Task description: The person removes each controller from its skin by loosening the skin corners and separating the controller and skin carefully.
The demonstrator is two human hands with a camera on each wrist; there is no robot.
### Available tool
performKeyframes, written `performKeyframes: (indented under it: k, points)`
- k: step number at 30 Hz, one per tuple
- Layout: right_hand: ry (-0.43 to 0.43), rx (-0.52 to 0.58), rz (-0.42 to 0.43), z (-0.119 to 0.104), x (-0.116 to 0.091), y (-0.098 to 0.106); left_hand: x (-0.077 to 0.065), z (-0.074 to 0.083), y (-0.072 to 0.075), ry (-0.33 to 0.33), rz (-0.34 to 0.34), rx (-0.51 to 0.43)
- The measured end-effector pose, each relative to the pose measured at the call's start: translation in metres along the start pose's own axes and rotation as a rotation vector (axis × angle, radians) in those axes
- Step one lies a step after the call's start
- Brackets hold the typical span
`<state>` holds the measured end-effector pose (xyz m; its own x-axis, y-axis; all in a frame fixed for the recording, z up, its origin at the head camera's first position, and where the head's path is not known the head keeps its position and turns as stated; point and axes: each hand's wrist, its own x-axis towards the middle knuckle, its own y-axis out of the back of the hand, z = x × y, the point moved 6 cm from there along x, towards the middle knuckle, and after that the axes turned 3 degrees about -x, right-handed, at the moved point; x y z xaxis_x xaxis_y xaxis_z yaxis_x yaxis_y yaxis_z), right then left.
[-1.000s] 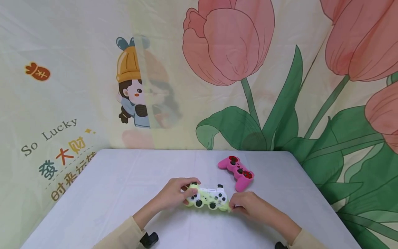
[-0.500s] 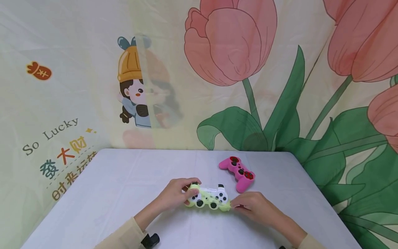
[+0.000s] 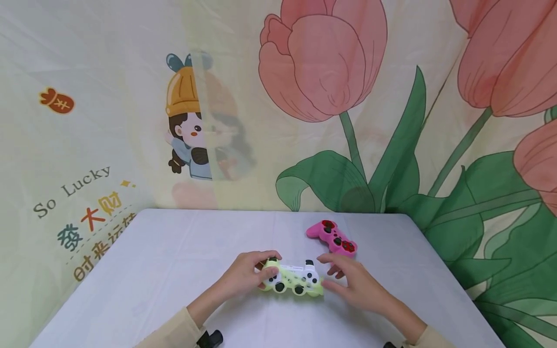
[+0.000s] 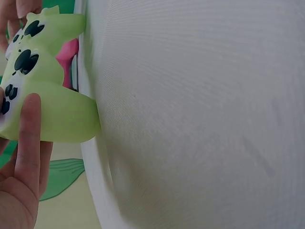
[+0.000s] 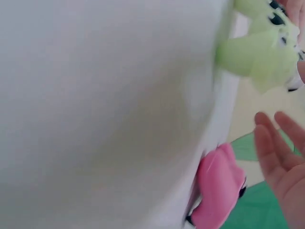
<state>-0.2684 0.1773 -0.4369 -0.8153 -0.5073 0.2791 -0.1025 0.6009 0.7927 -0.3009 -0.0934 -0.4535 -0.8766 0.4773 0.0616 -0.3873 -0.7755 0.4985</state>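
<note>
A white game controller [image 3: 311,276] with black sticks and buttons wears a soft light green silicone cover [image 4: 66,114]. My left hand [image 3: 243,274] grips its left end, thumb on the front and fingers behind. At the other end, my right hand [image 3: 359,284] is spread, its thumb at or very near the cover's right handle; contact is unclear. The right wrist view shows the fingers of that hand apart from the cover, holding nothing. In the left wrist view the cover's handles point toward the white tabletop.
A pink controller [image 3: 332,237] with red and black buttons lies behind my right hand, partly hidden by it. The white table [image 3: 196,237] ends at a curtain [image 3: 243,193] printed with tulips and a cartoon figure.
My right hand has let go of the cover's right corner, and its fingers have spread upward in front of the pink controller. The left hand keeps its hold.
</note>
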Motion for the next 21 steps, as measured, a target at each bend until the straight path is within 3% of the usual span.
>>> performKeyframes:
  k: [7,12,21]
  points:
    - [-0.103,0.112,-0.035,-0.013,0.012,-0.015,-0.001,0.0,0.0,-0.005,0.008,-0.005]
    - [-0.174,0.167,-0.015,-0.018,0.017,-0.023,-0.002,0.001,0.0,-0.01,0.024,0.008]
    - [-0.259,0.201,-0.026,-0.02,0.024,-0.036,-0.004,0.0,-0.001,-0.009,0.045,0.013]
